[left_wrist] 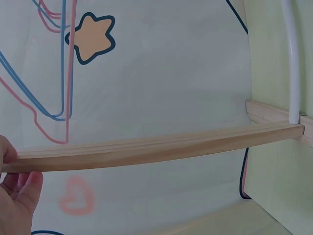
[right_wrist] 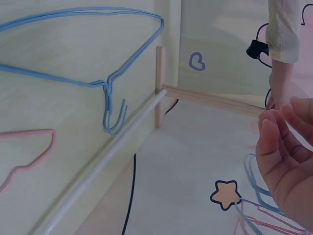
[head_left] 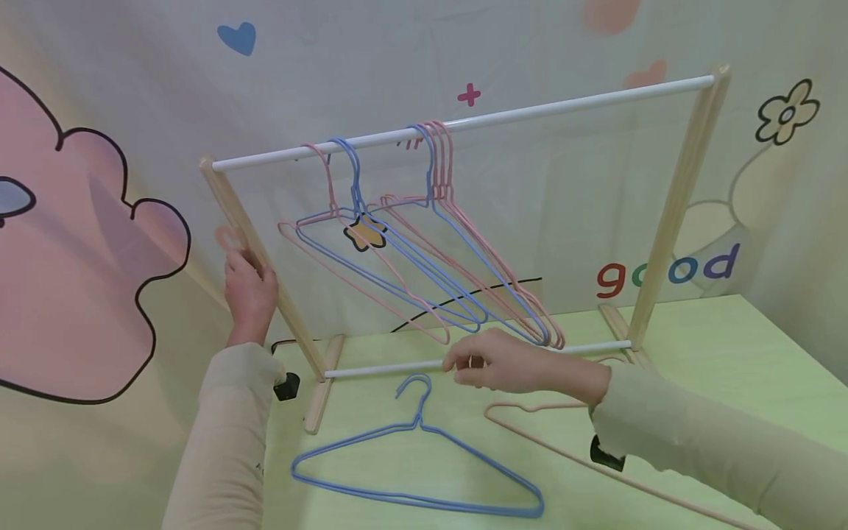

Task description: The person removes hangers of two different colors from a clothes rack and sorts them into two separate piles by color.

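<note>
My left hand (head_left: 250,291) grips the left wooden post (left_wrist: 161,149) of a clothes rack, thumb on one side and fingers on the other. In front of the lower white bar (head_left: 377,369), my right hand (head_left: 503,361) hangs with loosely curled fingers and holds nothing. Pink hangers (head_left: 452,169) and blue hangers (head_left: 358,195) hang from the white top bar (head_left: 583,102), grouped left of its middle. Below my right hand, blue hangers (head_left: 419,419) lie stacked on the table. A pink hanger (head_left: 563,450) lies to their right, partly hidden under my right forearm.
The rack's right wooden post (head_left: 676,206) stands toward the back right of the pale green table (head_left: 748,368). Behind the rack hangs a printed cloth (head_left: 563,44) with hearts, flowers and letters. Black camera mounts (head_left: 287,386) sit at both wrists.
</note>
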A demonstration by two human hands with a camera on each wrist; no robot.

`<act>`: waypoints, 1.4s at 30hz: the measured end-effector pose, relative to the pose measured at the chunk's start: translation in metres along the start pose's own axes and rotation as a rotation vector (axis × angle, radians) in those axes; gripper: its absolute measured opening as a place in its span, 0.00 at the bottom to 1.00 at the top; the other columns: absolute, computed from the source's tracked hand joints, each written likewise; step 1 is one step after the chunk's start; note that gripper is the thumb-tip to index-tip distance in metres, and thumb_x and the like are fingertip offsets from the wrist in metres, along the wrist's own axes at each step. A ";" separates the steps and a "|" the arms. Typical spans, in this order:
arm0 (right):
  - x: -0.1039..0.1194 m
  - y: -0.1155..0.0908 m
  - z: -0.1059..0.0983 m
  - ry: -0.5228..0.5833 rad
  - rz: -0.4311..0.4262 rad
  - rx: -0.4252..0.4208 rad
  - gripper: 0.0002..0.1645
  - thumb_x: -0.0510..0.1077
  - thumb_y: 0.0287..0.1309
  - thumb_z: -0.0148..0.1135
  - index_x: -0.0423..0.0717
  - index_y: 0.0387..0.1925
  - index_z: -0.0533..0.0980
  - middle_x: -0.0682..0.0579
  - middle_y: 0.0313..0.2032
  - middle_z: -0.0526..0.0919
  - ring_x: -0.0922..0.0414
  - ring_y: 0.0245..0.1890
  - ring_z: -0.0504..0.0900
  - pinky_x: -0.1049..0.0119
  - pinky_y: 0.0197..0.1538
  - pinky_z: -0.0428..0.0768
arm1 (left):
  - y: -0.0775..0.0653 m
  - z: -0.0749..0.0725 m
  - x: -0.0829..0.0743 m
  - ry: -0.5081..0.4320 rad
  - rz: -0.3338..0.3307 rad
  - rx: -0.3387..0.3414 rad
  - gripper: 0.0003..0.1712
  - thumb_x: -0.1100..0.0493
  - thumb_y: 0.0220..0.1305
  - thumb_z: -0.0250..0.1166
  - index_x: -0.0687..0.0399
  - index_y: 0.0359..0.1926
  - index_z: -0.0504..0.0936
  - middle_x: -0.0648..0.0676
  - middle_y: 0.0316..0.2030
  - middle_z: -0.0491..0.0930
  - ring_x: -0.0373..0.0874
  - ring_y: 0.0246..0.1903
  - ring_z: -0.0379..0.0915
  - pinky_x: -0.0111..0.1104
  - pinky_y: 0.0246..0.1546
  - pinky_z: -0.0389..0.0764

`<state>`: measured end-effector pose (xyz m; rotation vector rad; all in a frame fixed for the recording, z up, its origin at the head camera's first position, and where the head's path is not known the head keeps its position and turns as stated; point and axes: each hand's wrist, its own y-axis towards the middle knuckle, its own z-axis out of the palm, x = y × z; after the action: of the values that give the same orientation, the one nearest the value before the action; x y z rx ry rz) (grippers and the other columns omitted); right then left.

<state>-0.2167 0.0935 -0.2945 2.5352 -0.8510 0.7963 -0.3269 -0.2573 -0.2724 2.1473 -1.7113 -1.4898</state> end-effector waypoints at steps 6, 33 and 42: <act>0.015 -0.001 -0.024 -0.001 -0.046 -0.093 0.10 0.35 0.55 0.52 0.40 0.39 0.76 0.51 0.29 0.80 0.64 0.27 0.75 0.72 0.28 0.74 | 0.001 0.001 0.000 0.004 0.002 0.003 0.17 0.60 0.60 0.48 0.63 0.48 0.60 0.66 0.47 0.66 0.62 0.46 0.65 0.49 0.49 0.66; 0.005 0.009 -0.102 0.115 0.233 -0.486 0.12 0.37 0.56 0.50 0.37 0.42 0.74 0.42 0.36 0.77 0.54 0.30 0.74 0.71 0.30 0.76 | 0.001 0.003 0.004 0.005 0.020 -0.014 0.16 0.61 0.59 0.48 0.64 0.47 0.60 0.66 0.44 0.66 0.63 0.44 0.66 0.50 0.47 0.65; -0.010 0.017 -0.106 0.203 0.335 -0.448 0.15 0.35 0.57 0.49 0.37 0.47 0.71 0.41 0.42 0.75 0.53 0.36 0.73 0.70 0.33 0.74 | 0.002 0.002 0.004 0.009 0.010 -0.004 0.16 0.60 0.60 0.47 0.63 0.47 0.60 0.66 0.44 0.66 0.62 0.43 0.65 0.49 0.47 0.66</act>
<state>-0.2765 0.1367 -0.2152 1.9160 -1.2425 0.8314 -0.3302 -0.2598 -0.2752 2.1366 -1.7117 -1.4780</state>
